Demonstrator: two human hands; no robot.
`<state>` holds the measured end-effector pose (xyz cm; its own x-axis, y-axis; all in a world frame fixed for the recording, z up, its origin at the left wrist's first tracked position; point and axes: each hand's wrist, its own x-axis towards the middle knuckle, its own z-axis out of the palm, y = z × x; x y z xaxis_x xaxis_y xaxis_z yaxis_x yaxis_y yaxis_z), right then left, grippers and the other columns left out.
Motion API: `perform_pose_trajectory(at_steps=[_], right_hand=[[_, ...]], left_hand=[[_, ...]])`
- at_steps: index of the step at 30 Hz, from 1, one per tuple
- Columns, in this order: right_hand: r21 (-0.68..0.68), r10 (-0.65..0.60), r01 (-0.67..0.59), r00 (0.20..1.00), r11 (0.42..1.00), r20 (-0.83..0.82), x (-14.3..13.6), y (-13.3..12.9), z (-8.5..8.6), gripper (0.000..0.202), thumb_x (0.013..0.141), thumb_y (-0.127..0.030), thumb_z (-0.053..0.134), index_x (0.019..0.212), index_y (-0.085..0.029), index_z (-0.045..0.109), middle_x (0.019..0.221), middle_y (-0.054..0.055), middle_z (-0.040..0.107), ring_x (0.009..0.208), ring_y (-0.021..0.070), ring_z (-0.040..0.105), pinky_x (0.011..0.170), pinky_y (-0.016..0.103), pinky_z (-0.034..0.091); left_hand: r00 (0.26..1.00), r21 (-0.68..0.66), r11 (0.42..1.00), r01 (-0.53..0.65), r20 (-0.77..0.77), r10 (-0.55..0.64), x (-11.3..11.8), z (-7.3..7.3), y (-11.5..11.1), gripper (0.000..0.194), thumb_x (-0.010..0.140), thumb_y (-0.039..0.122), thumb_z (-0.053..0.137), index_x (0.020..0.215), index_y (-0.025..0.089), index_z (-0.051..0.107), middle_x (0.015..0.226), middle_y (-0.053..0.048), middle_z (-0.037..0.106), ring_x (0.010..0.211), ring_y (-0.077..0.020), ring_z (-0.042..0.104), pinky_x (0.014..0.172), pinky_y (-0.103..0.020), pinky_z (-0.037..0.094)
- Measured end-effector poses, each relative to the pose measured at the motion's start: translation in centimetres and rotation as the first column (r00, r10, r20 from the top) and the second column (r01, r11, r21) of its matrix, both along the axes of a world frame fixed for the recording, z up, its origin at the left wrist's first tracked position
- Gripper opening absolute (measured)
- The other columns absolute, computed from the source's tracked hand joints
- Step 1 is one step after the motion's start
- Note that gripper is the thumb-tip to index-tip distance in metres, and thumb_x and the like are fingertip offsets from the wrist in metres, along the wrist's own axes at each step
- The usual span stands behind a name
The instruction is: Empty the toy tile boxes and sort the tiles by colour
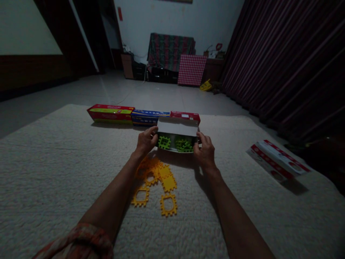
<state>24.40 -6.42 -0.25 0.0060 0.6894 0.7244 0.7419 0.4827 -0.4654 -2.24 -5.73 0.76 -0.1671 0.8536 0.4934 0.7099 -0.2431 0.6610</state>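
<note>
Tiles (184,145) sit in an open box (178,126); loose tiles (165,172) lie before it on the mat (81,162), three cartons (151,117) behind, a fourth carton (285,158) right.

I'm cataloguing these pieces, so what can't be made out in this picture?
Head view: number of green pieces, overlapping inside the open box.
Head view: number of yellow pieces, overlapping in their pile.
Head view: lower part of the red box behind the open box, which hides it.
Head view: most of the wall frame, cut off by the top edge.

One head-worn view, forward and down over the pale mat (67,154) toward the wall (172,18).
</note>
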Motion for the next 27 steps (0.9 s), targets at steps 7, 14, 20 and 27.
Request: perform_pose_trajectory(at_steps=[7,14,20,27], right_hand=[[-0.046,-0.033,0.031,0.999,0.998,-0.035,-1.2,-0.4,-1.5,0.048,0.081,-0.014,0.048,0.128,-0.018,0.060,0.114,0.014,0.065,0.101,0.0239,0.063,0.093,0.041,0.054],[-0.023,0.003,-0.008,0.978,1.000,-0.210,-2.1,-1.0,-2.5,0.037,0.089,-0.027,0.046,0.120,-0.018,0.064,0.111,0.013,0.066,0.098,0.0226,0.064,0.092,0.040,0.054],[-0.105,-0.036,-0.019,0.869,0.994,-0.493,-3.5,-1.3,-2.4,0.039,0.085,-0.047,0.051,0.103,-0.016,0.066,0.099,0.011,0.068,0.088,0.0214,0.064,0.086,0.039,0.053],[-0.323,-0.201,-0.023,0.739,0.946,-0.643,-5.2,-1.0,-1.9,0.043,0.070,-0.059,0.062,0.081,-0.018,0.065,0.082,0.007,0.069,0.075,0.0207,0.061,0.078,0.036,0.051]], left_hand=[[0.998,0.041,0.999,-0.032,-0.053,0.034,-0.6,-1.1,0.3,0.037,0.082,0.018,0.055,0.116,0.019,0.069,0.096,-0.005,0.073,0.076,-0.0155,0.069,0.075,-0.024,0.055],[0.998,0.070,0.995,-0.065,-0.005,0.065,-0.4,-1.6,-0.9,0.036,0.084,0.017,0.053,0.117,0.020,0.068,0.100,-0.006,0.072,0.083,-0.0162,0.068,0.078,-0.025,0.053],[0.994,0.065,0.993,-0.095,0.056,0.091,-0.3,-1.7,-2.0,0.025,0.090,0.022,0.051,0.109,0.019,0.067,0.102,-0.007,0.072,0.083,-0.0160,0.067,0.078,-0.025,0.052],[0.957,-0.030,0.970,-0.243,0.153,0.245,-0.2,-1.8,-2.9,0.020,0.092,0.036,0.055,0.101,0.021,0.064,0.093,-0.006,0.072,0.076,-0.0167,0.068,0.075,-0.027,0.050]])
